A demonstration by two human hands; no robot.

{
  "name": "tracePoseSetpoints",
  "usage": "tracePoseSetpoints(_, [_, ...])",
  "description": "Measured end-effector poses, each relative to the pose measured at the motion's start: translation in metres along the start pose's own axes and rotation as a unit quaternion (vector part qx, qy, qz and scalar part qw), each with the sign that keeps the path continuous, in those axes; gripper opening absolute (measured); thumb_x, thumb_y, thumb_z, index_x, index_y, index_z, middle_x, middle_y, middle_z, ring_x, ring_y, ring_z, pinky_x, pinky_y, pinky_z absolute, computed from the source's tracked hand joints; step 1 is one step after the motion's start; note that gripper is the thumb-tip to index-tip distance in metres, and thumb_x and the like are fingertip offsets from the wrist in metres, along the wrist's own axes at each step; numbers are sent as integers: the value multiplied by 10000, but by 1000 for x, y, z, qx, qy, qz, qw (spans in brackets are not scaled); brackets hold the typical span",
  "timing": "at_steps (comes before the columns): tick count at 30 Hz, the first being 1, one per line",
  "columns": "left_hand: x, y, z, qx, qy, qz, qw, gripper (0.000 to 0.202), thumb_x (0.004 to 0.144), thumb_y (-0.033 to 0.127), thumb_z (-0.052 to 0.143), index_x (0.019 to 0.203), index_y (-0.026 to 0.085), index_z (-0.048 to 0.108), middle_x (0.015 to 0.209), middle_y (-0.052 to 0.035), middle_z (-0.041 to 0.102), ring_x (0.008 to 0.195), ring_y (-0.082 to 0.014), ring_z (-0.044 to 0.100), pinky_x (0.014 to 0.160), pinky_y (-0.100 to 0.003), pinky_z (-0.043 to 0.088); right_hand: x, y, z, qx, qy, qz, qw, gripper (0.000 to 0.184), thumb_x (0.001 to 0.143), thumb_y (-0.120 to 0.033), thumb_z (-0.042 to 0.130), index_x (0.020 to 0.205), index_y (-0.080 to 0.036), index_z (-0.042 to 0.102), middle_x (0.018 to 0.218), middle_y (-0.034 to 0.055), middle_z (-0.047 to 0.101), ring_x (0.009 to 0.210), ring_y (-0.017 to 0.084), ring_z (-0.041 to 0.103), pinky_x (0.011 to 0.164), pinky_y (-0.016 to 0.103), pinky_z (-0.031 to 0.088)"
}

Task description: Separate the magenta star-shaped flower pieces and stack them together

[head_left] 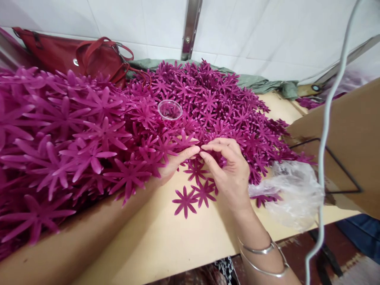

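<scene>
A big heap of magenta star-shaped fabric flowers point(208, 99) covers the pale wooden table point(166, 241). My left hand point(175, 162) reaches in from the left, its thumb and fingers pinched on a flower at the heap's edge. My right hand point(230, 170), with two silver bangles point(264, 257) on the wrist, meets it fingertip to fingertip, fingers pinched together on the same spot. What sits between the right fingertips is too small to name. A few loose flowers point(185, 200) lie flat on the table just below my hands.
A clear plastic cup point(170, 109) sits on the heap. A red handbag point(77, 57) and green cloth point(261, 83) lie at the back by the white tiled wall. A crumpled clear plastic bag point(292, 190), a cardboard sheet point(347, 138) and a hanging grey cable point(325, 130) are at right.
</scene>
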State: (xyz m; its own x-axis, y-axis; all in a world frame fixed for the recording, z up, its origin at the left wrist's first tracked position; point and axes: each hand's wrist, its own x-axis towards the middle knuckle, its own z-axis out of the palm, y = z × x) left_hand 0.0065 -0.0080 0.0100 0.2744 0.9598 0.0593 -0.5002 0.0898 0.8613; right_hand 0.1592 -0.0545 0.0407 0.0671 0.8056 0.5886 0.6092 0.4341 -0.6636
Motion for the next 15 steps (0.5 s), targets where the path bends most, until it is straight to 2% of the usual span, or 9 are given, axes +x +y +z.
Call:
tracePoseSetpoints(4, [-1, 5, 3, -18, 5, -25, 1000, 251, 744, 347, 888, 915, 211, 764, 956, 12, 778, 951, -177, 720, 1052, -406, 531, 0, 4, 0, 164, -55, 126, 977, 38, 922, -289, 732, 910, -259, 752, 962, 15, 728, 915, 191, 677, 877, 347, 546])
tracePoseSetpoints(8, [-2, 7, 6, -26, 7, -40, 999, 259, 763, 360, 871, 954, 213, 775, 942, -5, 789, 960, -207, 738, 1043, -438, 544, -1, 10, 2, 222, -76, 209, 949, 150, 934, -395, 712, 917, -246, 703, 878, -4, 694, 799, 165, 626, 765, 296, 531])
tracePoseSetpoints(11, [-3, 6, 6, -12, 25, -24, 999, 230, 778, 343, 865, 953, 219, 783, 938, 4, 786, 959, -193, 734, 1064, -438, 535, 0, 11, 4, 242, -56, 218, 944, 159, 923, -399, 715, 953, -250, 671, 875, -11, 653, 785, 152, 592, 742, 275, 520])
tracePoseSetpoints(15, [-2, 7, 5, -17, 10, -23, 1000, 215, 793, 366, 858, 942, 223, 799, 955, 5, 785, 958, -181, 725, 1066, -421, 534, 1, 12, 7, 256, -28, 213, 942, 204, 859, -342, 775, 1010, -262, 663, 869, -21, 597, 789, 147, 558, 722, 261, 510])
